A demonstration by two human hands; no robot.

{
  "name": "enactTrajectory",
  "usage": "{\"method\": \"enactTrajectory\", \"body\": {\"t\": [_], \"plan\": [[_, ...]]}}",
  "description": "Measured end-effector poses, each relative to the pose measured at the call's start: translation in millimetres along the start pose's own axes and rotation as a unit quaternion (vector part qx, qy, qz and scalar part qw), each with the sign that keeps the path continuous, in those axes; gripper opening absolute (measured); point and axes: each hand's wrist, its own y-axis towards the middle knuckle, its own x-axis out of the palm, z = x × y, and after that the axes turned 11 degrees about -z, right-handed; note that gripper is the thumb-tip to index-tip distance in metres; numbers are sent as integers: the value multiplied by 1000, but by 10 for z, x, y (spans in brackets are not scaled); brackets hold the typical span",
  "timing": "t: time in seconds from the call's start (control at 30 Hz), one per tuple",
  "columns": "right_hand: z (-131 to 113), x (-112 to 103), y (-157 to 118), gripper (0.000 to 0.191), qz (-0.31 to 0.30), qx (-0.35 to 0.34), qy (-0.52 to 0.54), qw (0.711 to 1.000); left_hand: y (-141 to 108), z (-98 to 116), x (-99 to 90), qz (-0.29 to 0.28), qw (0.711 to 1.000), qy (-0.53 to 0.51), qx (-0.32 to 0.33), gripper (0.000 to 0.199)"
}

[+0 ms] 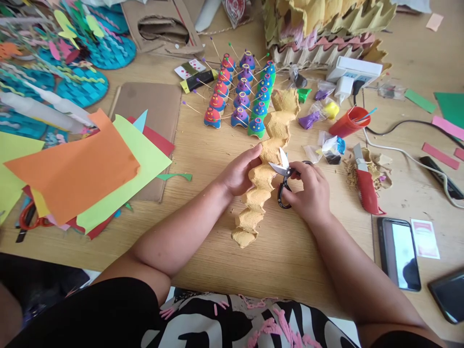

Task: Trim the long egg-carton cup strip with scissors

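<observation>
A long bumpy strip of yellow egg carton (263, 176) slants across the middle of the wooden table. My left hand (241, 170) grips the strip's left side near its middle, the fingertips partly hidden by the carton. In my right hand (311, 191) are black-handled scissors (284, 169), their blades parted and touching or very close to the strip's right edge. Just behind stand rows of painted carton figures, red (216, 101), purple (242, 100) and blue-green (259, 108), with pins stuck in them.
Coloured paper sheets (76, 169) lie at the left over brown cardboard (148, 96). Egg cartons (326, 29) are stacked at the back. At the right are a red cup (346, 122), a red-handled knife (368, 188), a phone (400, 253) and a power adapter (353, 70) with cables.
</observation>
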Motion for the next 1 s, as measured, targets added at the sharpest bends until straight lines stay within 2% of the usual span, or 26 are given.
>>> {"method": "enactTrajectory", "body": {"t": [0.23,0.43,0.7,0.9,1.0], "plan": [[29,7,-17,35,1,6,-30,1000,-12,10,13,-25,999,-26,-4,41],[11,-19,-17,32,-15,23,-34,999,-4,8,31,12,999,-35,-7,39],[-6,-44,-14,26,-13,46,-39,998,2,5,22,-48,999,-2,5,41],[-14,-62,-7,26,-13,64,-45,997,11,0,91,16,999,-47,9,40],[-12,-66,-7,26,-12,73,-50,996,20,-4,96,23,999,-33,4,39]]}}
